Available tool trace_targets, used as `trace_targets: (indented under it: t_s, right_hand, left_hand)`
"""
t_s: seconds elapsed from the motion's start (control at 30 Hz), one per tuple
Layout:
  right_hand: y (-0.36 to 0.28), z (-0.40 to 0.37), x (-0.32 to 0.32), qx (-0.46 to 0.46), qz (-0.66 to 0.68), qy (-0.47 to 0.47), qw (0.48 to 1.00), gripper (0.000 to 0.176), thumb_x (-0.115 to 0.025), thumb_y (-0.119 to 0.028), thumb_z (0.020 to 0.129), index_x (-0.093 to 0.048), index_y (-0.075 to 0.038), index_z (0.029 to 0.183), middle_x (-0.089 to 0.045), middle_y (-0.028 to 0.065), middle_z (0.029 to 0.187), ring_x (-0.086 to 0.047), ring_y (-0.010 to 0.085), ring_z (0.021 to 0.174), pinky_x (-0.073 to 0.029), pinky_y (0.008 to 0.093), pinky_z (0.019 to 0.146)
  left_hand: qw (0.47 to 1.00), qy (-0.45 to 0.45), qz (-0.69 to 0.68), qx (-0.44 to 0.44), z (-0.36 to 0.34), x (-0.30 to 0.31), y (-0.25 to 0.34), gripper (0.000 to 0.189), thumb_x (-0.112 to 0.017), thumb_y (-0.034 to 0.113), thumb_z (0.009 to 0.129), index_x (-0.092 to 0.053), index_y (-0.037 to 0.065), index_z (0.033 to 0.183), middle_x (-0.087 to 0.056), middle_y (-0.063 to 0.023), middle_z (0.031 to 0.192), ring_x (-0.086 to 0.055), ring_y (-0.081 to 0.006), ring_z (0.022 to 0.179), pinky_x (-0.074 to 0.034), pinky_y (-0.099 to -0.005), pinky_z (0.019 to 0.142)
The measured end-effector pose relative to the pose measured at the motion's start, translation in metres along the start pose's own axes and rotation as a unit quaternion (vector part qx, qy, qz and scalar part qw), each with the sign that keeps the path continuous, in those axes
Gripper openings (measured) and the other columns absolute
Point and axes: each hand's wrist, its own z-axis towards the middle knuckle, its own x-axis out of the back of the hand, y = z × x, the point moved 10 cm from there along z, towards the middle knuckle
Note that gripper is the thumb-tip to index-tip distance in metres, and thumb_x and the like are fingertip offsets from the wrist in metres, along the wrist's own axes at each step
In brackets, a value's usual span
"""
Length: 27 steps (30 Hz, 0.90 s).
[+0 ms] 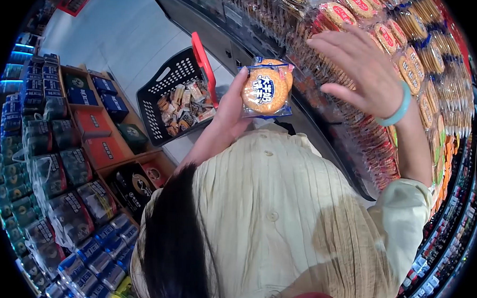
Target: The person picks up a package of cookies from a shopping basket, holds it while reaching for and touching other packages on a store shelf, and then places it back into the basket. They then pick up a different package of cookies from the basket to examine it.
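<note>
The left hand point(232, 98) has its fingers closed around the edge of two cookie packets point(263, 90), one in front of the other. The packets are in front of the chest, on the right side of that hand. The cookies are round, so no long side stands out. The right hand point(361, 72) is farther away from them, held up and empty, with its fingers spread and its thumb out. Many snack packets point(385, 39) lie below it; whether it touches any is hard to tell. A blue band point(404, 103) goes around its wrist.

Past the left arm is a black basket point(168, 82) with a red handle point(204, 65) and small packs point(186, 103) inside. Pale floor point(116, 21) shows beyond it. Drink packs point(62, 173) are piled far left.
</note>
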Motion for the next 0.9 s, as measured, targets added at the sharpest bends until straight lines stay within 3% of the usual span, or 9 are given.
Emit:
trace_targets:
  t_s: [0.07,0.13,0.2,0.23,0.4,0.5,0.67,0.83,0.9]
  right_hand:
    - [-0.017,0.008,-0.020,-0.020,0.031,0.004,0.999,0.064,-0.067,-0.037,0.079,-0.048,-0.003,0.130,-0.060,0.0136,0.116,-0.056,0.0296,0.108,-0.037,0.0443,0.102]
    - [-0.026,0.015,-0.035,-0.044,0.063,0.013,0.997,0.063,-0.069,-0.037,0.077,-0.049,-0.001,0.126,-0.060,0.0144,0.115,-0.058,0.0297,0.103,-0.041,0.0407,0.096]
    - [-0.030,0.024,-0.049,-0.096,0.125,0.000,0.988,0.067,-0.070,-0.039,0.077,-0.048,0.000,0.126,-0.060,0.0168,0.116,-0.059,0.0320,0.102,-0.044,0.0394,0.092]
    - [-0.041,0.030,-0.056,-0.072,0.136,0.003,0.988,0.067,-0.070,-0.039,0.077,-0.048,0.000,0.126,-0.060,0.0168,0.116,-0.059,0.0320,0.102,-0.044,0.0394,0.092]
    - [-0.046,0.040,-0.101,-0.167,0.185,-0.032,0.968,0.085,-0.073,-0.043,0.074,-0.038,0.007,0.133,-0.053,0.0256,0.124,-0.057,0.0395,0.106,-0.046,0.0441,0.088]
    - [-0.054,0.040,-0.112,-0.146,0.149,-0.008,0.978,0.089,-0.075,-0.041,0.073,-0.035,0.009,0.135,-0.048,0.0288,0.129,-0.054,0.0426,0.111,-0.045,0.0449,0.092]
    - [-0.052,0.049,-0.118,-0.164,0.167,0.025,0.972,0.091,-0.078,-0.033,0.071,-0.031,0.005,0.139,-0.043,0.0283,0.135,-0.048,0.0422,0.120,-0.044,0.0440,0.097]
    - [-0.045,0.058,-0.119,-0.198,0.192,0.050,0.960,0.090,-0.078,-0.027,0.070,-0.031,0.004,0.140,-0.046,0.0264,0.131,-0.050,0.0420,0.115,-0.044,0.0438,0.095]
    - [-0.046,0.059,-0.109,-0.162,0.181,0.086,0.966,0.090,-0.078,-0.024,0.068,-0.032,0.003,0.140,-0.047,0.0257,0.130,-0.051,0.0417,0.112,-0.044,0.0434,0.093]
  left_hand:
    - [1.000,-0.023,-0.005,-0.015,0.000,-0.003,0.001,0.053,-0.030,0.041,0.102,-0.044,0.001,0.133,-0.058,-0.0130,0.125,-0.059,-0.0230,0.113,-0.048,-0.0385,0.097]
    - [0.994,-0.064,-0.012,-0.083,0.003,-0.002,0.009,0.051,-0.028,0.037,0.103,-0.041,0.000,0.135,-0.055,-0.0139,0.129,-0.057,-0.0230,0.117,-0.047,-0.0385,0.099]
    - [0.989,-0.090,-0.055,-0.101,0.005,0.003,0.011,0.047,-0.033,0.033,0.102,-0.039,0.000,0.135,-0.054,-0.0137,0.130,-0.056,-0.0246,0.118,-0.046,-0.0386,0.100]
    - [0.988,-0.076,-0.067,-0.119,0.006,0.009,0.012,0.045,-0.036,0.032,0.102,-0.039,0.001,0.134,-0.053,-0.0132,0.130,-0.056,-0.0246,0.117,-0.046,-0.0393,0.100]
    - [0.968,-0.041,-0.078,-0.234,-0.005,0.010,0.029,0.037,-0.048,0.022,0.099,-0.038,0.006,0.131,-0.052,-0.0090,0.127,-0.055,-0.0196,0.115,-0.049,-0.0370,0.096]
    - [0.960,-0.015,-0.080,-0.268,-0.006,0.019,0.032,0.038,-0.052,0.016,0.097,-0.036,0.005,0.130,-0.052,-0.0082,0.126,-0.054,-0.0171,0.114,-0.048,-0.0357,0.095]
    - [0.952,0.000,-0.126,-0.279,-0.003,0.026,0.031,0.040,-0.055,0.011,0.095,-0.035,0.005,0.130,-0.051,-0.0079,0.121,-0.053,-0.0157,0.113,-0.046,-0.0340,0.096]
    - [0.952,-0.002,-0.131,-0.276,0.003,0.026,0.032,0.047,-0.059,0.012,0.092,-0.035,0.006,0.131,-0.050,-0.0081,0.122,-0.051,-0.0166,0.115,-0.044,-0.0340,0.098]
    - [0.948,-0.023,-0.139,-0.286,0.007,0.025,0.034,0.052,-0.061,0.016,0.091,-0.033,0.007,0.134,-0.050,-0.0081,0.127,-0.051,-0.0181,0.118,-0.043,-0.0349,0.100]
